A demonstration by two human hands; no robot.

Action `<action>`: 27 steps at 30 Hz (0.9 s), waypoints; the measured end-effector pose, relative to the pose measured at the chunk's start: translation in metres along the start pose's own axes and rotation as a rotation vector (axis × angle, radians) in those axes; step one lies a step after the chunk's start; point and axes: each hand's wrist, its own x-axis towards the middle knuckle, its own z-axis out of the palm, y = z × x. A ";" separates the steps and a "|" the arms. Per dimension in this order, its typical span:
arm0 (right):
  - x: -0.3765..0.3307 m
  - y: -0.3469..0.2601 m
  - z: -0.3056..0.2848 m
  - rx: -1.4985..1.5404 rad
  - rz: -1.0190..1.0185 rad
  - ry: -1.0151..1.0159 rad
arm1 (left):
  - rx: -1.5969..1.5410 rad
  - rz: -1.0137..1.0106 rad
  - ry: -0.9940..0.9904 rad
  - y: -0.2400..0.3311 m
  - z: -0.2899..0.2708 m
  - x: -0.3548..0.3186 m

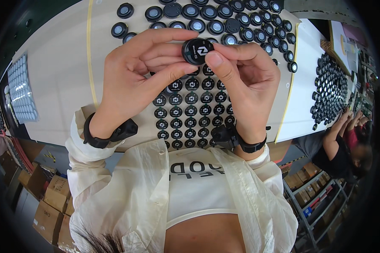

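A round black puck-shaped piece (193,52) with a pale printed mark on its face is held up over the table between both hands. My left hand (131,69) grips its left edge, thumb below and fingers above. My right hand (252,78) pinches its right edge between thumb and forefinger. Under the hands lie rows of black discs (191,98) with the same kind of pale mark, partly hidden by the hands. Beyond them, several black round pieces (209,12) with pale grey centres are spread over the far part of the table.
Yellow tape lines (89,50) cross the beige tabletop (63,55). A plastic-wrapped sheet of pale round parts (23,90) lies at the left. Another cluster of black pieces (330,90) covers the right-hand table, where another person (335,145) stands. Cardboard boxes (48,219) are stacked lower left.
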 end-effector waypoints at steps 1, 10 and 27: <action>0.000 0.000 0.000 0.001 0.000 0.000 | 0.000 -0.001 0.000 -0.001 0.000 0.000; 0.001 0.001 0.000 -0.041 0.012 0.008 | -0.004 0.017 0.036 -0.003 0.001 -0.001; 0.000 0.002 0.001 -0.012 0.057 0.012 | 0.095 0.052 0.031 -0.002 0.002 -0.001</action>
